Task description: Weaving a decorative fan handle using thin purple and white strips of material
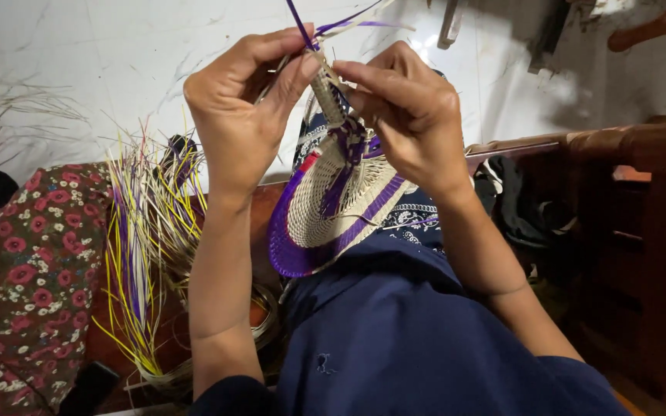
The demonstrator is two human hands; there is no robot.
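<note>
Woven fan (325, 216), cream with purple rim and purple bands, held upright over the lap with the round blade downward and the wrapped handle (327, 96) pointing up toward the camera; apparently so raised to bring the handle tip close under the eyes. Left hand (244, 108): fingers curled, thumb and forefinger pressed together on the upper end of the handle, seemingly pinning the wrapping strands tight. Right hand (406, 115): fingers closed from the opposite side, fingertips pinching at the same handle end, palm lying against the fan's upper edge, likely steadying it. Loose purple strands (325, 23) rising free above both hands, their lower ends hidden between the fingers; exact grip on each strand cannot be told. Blade resting near a dark blue garment (395, 339) across the knees; contact uncertain. Bundle of straw strips (144, 246), yellow, purple and pale, lying to the left beside the forearm, fanned out at the near end, probably kept within reach as stock. Floral cloth (32, 277), dark with red blossoms, further left, just beside the bundle. Dark wooden furniture (626, 231) at right, well apart from the hands. Pale floor (102, 54) beyond, with stray fibres scattered at left.
</note>
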